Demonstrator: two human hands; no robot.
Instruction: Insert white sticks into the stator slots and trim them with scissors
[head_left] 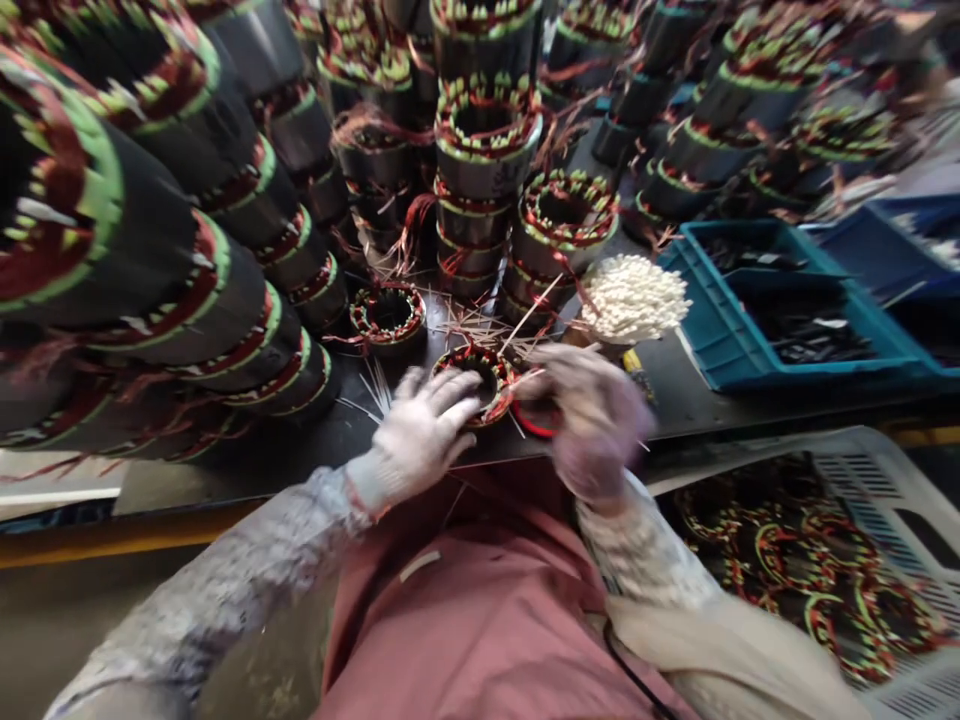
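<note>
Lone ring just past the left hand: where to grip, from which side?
Probably the ring's outer wall, pinched at opposite sides, coming from the near side around the left hand. It lies flat, bore up; red wire crowds its top rim, and a stack stands close on its left.

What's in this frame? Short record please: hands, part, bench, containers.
left hand: white-gloved hand, fingers spread over the left side of the wire-wound ring
right hand: blurred hand by the ring's right side; grip unclear
bench: second ring beyond the left hand; loose thin sticks behind the wire-wound ring; bundle of white sticks beyond the right hand
stacks: dark cylinders, left and behind
bin: teal, dark pieces inside
basket: grey plastic, lower right, several rings inside
</note>
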